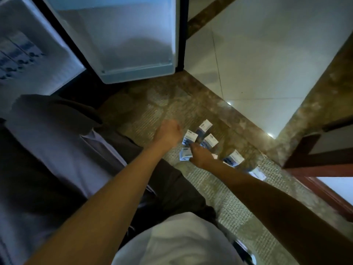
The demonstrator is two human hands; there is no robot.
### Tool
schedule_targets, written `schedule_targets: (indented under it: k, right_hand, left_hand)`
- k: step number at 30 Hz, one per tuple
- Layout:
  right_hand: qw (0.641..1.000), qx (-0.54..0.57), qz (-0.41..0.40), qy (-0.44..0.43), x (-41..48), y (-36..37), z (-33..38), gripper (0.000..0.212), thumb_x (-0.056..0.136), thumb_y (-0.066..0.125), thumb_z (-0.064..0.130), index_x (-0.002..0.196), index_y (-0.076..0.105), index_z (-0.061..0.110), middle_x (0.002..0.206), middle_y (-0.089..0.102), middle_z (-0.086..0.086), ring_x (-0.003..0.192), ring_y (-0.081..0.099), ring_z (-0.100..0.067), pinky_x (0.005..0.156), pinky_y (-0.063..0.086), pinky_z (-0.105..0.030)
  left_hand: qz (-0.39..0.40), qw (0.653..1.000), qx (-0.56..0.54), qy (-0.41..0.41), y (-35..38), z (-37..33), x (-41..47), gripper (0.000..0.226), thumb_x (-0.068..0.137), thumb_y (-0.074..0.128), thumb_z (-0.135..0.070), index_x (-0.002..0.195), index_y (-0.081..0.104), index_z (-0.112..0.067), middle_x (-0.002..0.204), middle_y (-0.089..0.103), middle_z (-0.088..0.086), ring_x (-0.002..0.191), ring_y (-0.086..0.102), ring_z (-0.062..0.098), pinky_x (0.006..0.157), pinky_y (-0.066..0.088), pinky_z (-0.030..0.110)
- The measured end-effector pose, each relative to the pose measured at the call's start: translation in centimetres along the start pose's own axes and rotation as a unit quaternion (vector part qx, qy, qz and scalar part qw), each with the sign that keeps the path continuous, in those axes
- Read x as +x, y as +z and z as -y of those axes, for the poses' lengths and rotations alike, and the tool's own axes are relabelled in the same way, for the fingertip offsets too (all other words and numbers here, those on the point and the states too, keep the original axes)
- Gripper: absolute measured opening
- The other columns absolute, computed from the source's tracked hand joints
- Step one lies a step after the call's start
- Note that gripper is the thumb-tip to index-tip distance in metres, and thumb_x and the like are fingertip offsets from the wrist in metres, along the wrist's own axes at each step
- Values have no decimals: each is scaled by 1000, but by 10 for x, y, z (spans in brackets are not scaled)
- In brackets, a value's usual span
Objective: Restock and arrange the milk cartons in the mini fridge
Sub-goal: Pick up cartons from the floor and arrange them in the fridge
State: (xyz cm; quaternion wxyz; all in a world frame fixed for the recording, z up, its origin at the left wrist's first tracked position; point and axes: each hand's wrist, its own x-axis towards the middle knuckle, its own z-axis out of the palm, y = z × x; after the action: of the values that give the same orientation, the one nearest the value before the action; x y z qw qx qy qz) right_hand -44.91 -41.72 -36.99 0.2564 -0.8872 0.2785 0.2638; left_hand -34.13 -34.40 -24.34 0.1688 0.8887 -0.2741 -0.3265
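The left hand (168, 132) shows its back to the camera with its fingers curled under. It lies just beside a carton (191, 136), and whether it holds that carton cannot be told. The right hand (201, 156) points its fingers at the same carton, with the tips at its lower edge. Blur hides whether they pinch or only touch, so its grip cannot be told either. Both forearms are bare.

That carton stands among the floor cartons (209, 141), about six small white boxes with blue print. They are grouped in front of the fridge (133, 44) and off to its right. Four sit close together at the hands, and two more trail away, farther from the fridge.

They rest on a carpet (152, 111) with a brown-grey pattern, which runs up to the foot of the fridge. A brown marble strip (219, 104) starts at the fridge's right corner and slants away, edging the carpet. Beyond the strip, to the right of the fridge, lie pale glossy tiles (267, 54). Far to the fridge's right stands a dark reddish wood frame (315, 163).

The fridge is open, with a white lining lit bluish and a raised lip along the lower edge of its middle part. Its left part holds the fridge cartons (17, 54), packed side by side and showing the same blue print.
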Motion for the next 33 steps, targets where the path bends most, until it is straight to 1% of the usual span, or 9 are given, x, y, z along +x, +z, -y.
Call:
schedule_targets:
  k: [2,5,11,16,22,24,27,31,33]
  right_hand:
    - [997,-64,32,-12,14,9,-3,60,88,55,11,142,28,6,146,36,-16,126,47,-37,101,41,-48]
    - [994,-94,60,0,34,20,-7,55,89,54,11,139,32,9,144,39,-13,126,48,-35,101,42,-50]
    - [996,-80,27,41,48,34,-7,39,90,52,10,128,45,12,134,50,-11,122,52,-33,96,46,-49]
    - [999,-24,29,17,48,20,-9,40,88,59,20,123,50,4,128,55,-17,117,55,-34,94,48,-46]
    - [991,89,-67,-70,7,-34,4,32,83,65,21,106,62,-1,103,65,-22,96,62,-34,68,41,-34]
    - [983,120,-91,-108,-8,-59,11,28,79,69,22,98,66,1,93,66,-18,86,62,-29,62,35,-30]
    - [969,151,-111,-163,-27,-95,22,26,75,70,20,93,68,1,87,64,-16,78,58,-27,63,38,-35]
    - [957,181,-109,-198,-38,-117,29,25,73,73,21,92,70,5,82,64,-13,76,58,-27,65,43,-37]
    - [955,194,-84,-207,-39,-119,25,26,76,73,18,99,69,6,88,67,-11,79,61,-24,68,46,-37]
  left_hand:
    - [16,1000,-8,-15,7,7,2,26,92,42,-5,96,67,2,105,66,19,101,62,32,82,48,34]
    - [38,999,14,-37,12,13,4,27,95,41,-6,107,64,2,113,63,19,105,60,32,88,49,36]
    - [101,992,72,-23,23,20,6,30,95,39,-6,117,59,0,125,57,20,115,55,33,97,47,40]
    - [123,988,87,-19,25,23,6,28,93,40,-6,115,58,-5,123,59,17,112,56,32,90,46,35]
    - [135,987,85,-13,19,20,8,42,93,46,-5,135,40,-3,137,47,19,127,45,31,98,39,34]
    - [134,988,72,-6,19,22,9,50,90,56,-7,136,36,-3,136,49,19,125,47,31,94,41,33]
    - [111,993,31,7,17,26,12,64,83,66,-11,139,35,-8,135,53,13,123,51,28,91,41,28]
    - [57,998,-25,12,12,29,13,59,75,75,-15,129,52,-10,124,63,8,114,59,23,71,37,16]
    - [44,999,-14,23,10,29,11,58,72,79,-17,125,56,-13,120,66,7,110,61,22,69,36,14]
